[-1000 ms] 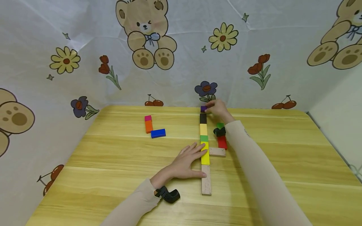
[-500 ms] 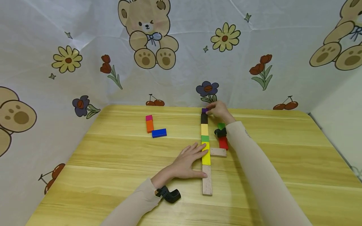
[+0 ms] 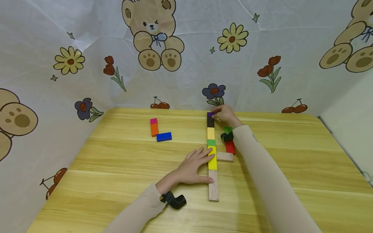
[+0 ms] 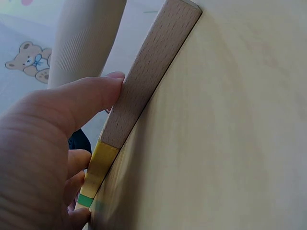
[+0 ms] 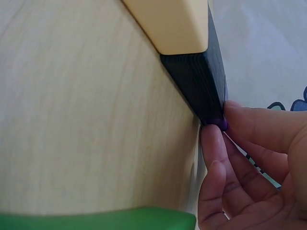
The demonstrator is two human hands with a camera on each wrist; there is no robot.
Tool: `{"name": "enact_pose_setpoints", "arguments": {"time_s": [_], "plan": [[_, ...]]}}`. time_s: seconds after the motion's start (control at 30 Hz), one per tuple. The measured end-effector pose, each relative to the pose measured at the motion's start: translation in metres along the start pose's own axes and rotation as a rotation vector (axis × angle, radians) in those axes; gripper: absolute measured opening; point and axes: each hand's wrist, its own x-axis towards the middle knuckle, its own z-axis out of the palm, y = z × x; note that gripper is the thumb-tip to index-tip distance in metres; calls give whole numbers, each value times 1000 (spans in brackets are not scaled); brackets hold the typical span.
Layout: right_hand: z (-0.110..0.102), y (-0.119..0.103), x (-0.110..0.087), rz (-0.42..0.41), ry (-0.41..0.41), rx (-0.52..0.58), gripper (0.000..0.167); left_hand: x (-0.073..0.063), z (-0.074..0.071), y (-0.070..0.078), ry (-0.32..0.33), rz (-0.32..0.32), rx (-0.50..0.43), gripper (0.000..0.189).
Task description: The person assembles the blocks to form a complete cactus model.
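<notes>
A straight row of wooden blocks runs away from me in the head view. From the near end it goes plain wood [image 3: 213, 193], yellow block [image 3: 213, 164], light green block [image 3: 211, 142], cream block [image 3: 211, 133], black block [image 3: 210, 122] and purple block [image 3: 209, 114]. My right hand [image 3: 225, 115] pinches the purple block, which sits against the black one; in the right wrist view the fingers mostly cover it. With fingers spread, my left hand [image 3: 190, 169] rests along the row. Its thumb touches the plain wood block [image 4: 148, 72], and its fingertips lie on the yellow block.
Right of the row lie a plain wood block [image 3: 225, 157], a red block [image 3: 230, 148] and a green block [image 3: 228, 129], partly behind the right wrist's camera. Pink [image 3: 153, 121], orange [image 3: 154, 130] and blue blocks [image 3: 164, 137] lie to the left. Patterned cloth [image 3: 186, 81] backs the table.
The purple block has come toward me in my right hand, closing the gap to the black block. My left hand has stayed on the row.
</notes>
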Motion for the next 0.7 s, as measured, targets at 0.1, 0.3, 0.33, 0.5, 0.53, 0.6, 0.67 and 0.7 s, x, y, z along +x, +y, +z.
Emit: {"name": "enact_pose_setpoints", "arguments": {"time_s": [0.1, 0.3, 0.33, 0.5, 0.53, 0.6, 0.67, 0.7], "plan": [[0, 1, 0, -13, -1, -3, 33, 0, 0, 0, 0, -1, -1, 86], [-2, 1, -1, -35, -7, -12, 33, 0, -1, 1, 0, 1, -4, 86], [-2, 1, -1, -34, -9, -12, 33, 0, -1, 1, -1, 0, -4, 86], [-2, 0, -2, -38, -9, -25, 34, 0, -1, 1, 1, 0, -2, 86], [-2, 0, -2, -39, -9, -25, 34, 0, -1, 1, 2, 1, -3, 86], [-2, 0, -2, -39, -11, -27, 34, 0, 0, 0, 5, 1, -5, 86], [-2, 0, -2, -35, -14, -25, 34, 0, 0, 0, 7, 1, -6, 85], [-2, 0, -2, -32, -15, -25, 34, 0, 0, 0, 7, 2, -6, 85]]}}
